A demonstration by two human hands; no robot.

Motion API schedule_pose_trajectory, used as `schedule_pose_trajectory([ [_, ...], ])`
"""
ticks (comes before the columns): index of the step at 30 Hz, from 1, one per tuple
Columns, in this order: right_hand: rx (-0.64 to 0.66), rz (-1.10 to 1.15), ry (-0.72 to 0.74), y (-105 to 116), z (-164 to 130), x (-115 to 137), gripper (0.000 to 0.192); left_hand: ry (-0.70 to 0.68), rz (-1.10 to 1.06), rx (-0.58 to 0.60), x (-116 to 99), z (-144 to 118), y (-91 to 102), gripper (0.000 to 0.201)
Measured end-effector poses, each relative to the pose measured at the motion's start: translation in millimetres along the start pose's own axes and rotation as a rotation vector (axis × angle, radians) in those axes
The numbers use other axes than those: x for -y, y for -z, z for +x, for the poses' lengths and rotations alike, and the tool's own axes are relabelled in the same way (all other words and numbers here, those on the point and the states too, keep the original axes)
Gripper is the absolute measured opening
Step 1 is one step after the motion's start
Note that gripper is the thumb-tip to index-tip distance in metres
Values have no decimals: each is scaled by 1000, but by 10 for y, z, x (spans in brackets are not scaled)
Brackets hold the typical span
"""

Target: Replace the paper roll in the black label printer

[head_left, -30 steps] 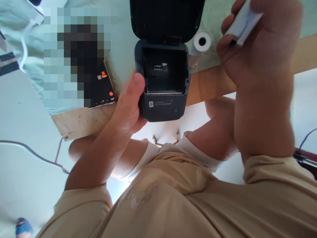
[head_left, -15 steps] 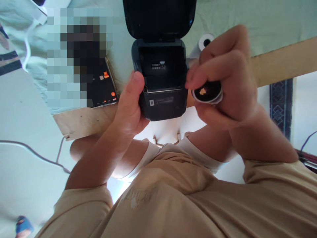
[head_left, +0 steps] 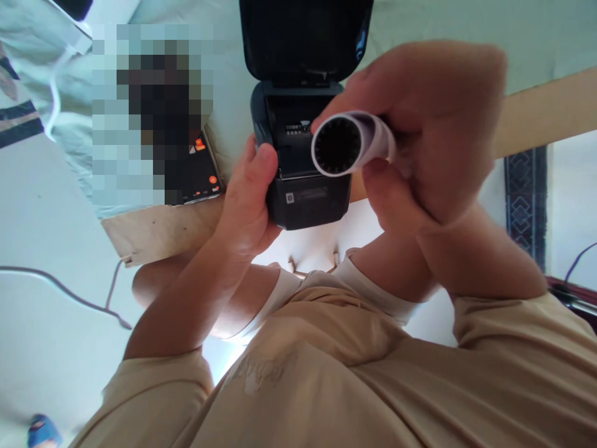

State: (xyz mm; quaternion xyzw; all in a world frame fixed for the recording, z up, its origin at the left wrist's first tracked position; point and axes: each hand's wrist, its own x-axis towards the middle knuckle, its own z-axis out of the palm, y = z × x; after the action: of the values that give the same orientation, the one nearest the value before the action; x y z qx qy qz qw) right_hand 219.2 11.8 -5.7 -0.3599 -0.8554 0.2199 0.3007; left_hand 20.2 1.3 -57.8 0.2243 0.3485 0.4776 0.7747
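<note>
A small dark label printer (head_left: 308, 202) has its lid (head_left: 305, 40) raised, showing an inner bay with a small printed sticker. My left hand (head_left: 247, 202) grips the printer's left side, thumb on its edge. Between the thumb and fingers of my right hand (head_left: 433, 134) is a white paper roll (head_left: 380, 140). Its round end with a dark, notched core faces the camera. The roll hangs over the right part of the printer's bay and hides it; whether it touches the printer I cannot tell.
A phone (head_left: 200, 174) with a lit dark screen lies on the green cloth (head_left: 466, 25) at left, partly under a pixelated patch. A wooden table edge (head_left: 158, 233) runs in front. A grey cable (head_left: 60, 286) and a blue slipper (head_left: 43, 430) are at lower left.
My right hand has moved left with the paper roll, from beside the printer to over its bay, and has turned the roll's end toward the camera. The second roll behind is now hidden.
</note>
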Motion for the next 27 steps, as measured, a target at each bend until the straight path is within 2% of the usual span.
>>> schedule_pose_trajectory([
  [6,-156,-131,119,-31,69,-4,44,-40,43,-64,31,2,20,56],
  [11,-234,-246,103,-105,28,-8,40,-38,82,-71,31,-26,-12,57],
  [15,-275,-230,111,-141,31,-39,36,-67,101,-48,25,-37,-15,52],
  [20,-236,-242,40,-143,56,-67,34,-59,142,-34,32,-27,2,53],
  [24,-261,-160,66,-95,59,-86,30,-70,169,-34,28,-40,-8,53],
  [27,-189,-158,56,-79,58,-72,34,-62,200,-46,30,-47,-2,53],
])
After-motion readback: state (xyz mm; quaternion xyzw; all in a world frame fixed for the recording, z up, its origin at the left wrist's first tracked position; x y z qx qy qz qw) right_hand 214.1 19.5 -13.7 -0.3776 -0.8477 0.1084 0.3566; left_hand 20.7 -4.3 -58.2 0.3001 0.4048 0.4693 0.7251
